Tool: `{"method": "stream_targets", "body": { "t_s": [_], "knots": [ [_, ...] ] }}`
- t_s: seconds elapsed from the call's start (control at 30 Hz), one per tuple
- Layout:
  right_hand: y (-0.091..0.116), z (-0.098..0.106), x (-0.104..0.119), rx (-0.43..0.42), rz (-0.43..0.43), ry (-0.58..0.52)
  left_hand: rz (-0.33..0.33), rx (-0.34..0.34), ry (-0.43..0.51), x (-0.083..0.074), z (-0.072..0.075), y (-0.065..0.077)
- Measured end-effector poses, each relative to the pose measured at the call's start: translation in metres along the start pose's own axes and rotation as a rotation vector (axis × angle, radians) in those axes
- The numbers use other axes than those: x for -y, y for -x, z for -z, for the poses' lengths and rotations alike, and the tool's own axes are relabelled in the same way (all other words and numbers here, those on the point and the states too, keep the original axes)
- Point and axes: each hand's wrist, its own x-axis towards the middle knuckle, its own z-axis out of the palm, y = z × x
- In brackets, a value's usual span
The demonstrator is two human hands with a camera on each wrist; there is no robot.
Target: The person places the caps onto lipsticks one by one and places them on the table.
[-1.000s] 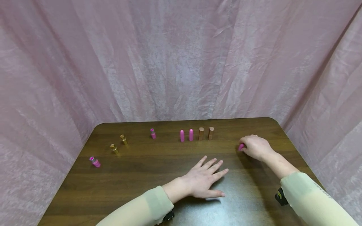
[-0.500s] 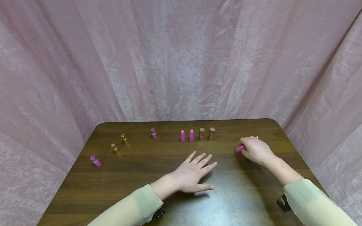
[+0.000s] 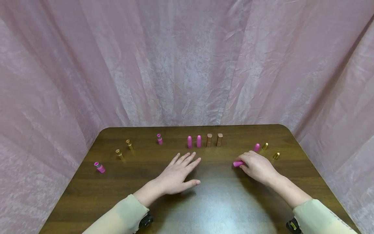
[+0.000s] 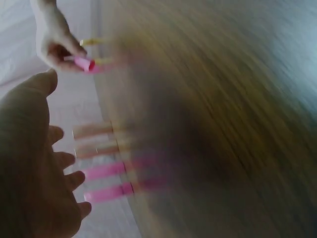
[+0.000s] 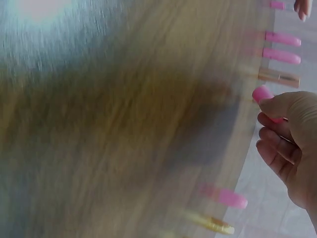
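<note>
Cream sleeves [image 3: 109, 218], pale green cuffs [image 3: 132, 208], black wrist devices [image 3: 145, 221], yellow mark [image 3: 292, 225] on the right

I'm looking into a curtained-off tabletop booth, home or studio I can't tell: crinkled pink drapes [image 3: 187, 65] wall in the back and both sides, right up around this rounded, wood-grain table [image 3: 213, 191].
</note>
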Motion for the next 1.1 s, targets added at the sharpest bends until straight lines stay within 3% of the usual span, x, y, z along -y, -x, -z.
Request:
{"method": "stream_targets", "body": {
  "t_s": [0.23, 0.33, 0.47, 0.57, 0.8, 1.1],
  "knots": [
    [-0.001, -0.012, 0.022, -0.036, 0.087, -0.033, 0.111, -0.207, -0.007, 0.035, 0.008, 0.02],
    [-0.003, -0.019, 0.033, -0.043, 0.126, -0.057, 0.207, -0.278, 0.044, 0.053, 0.011, 0.025],
    [-0.006, -0.028, 0.047, -0.038, 0.158, -0.084, 0.357, -0.332, 0.181, 0.072, 0.014, 0.028],
    [-0.011, -0.033, 0.058, -0.03, 0.177, -0.089, 0.443, -0.356, 0.276, 0.085, 0.015, 0.029],
    [-0.024, -0.038, 0.079, -0.036, 0.204, -0.09, 0.595, -0.357, 0.391, 0.112, 0.01, 0.025],
    [-0.038, -0.04, 0.096, -0.041, 0.183, -0.12, 0.716, -0.342, 0.446, 0.139, 0.008, -0.005]
  ]
}}
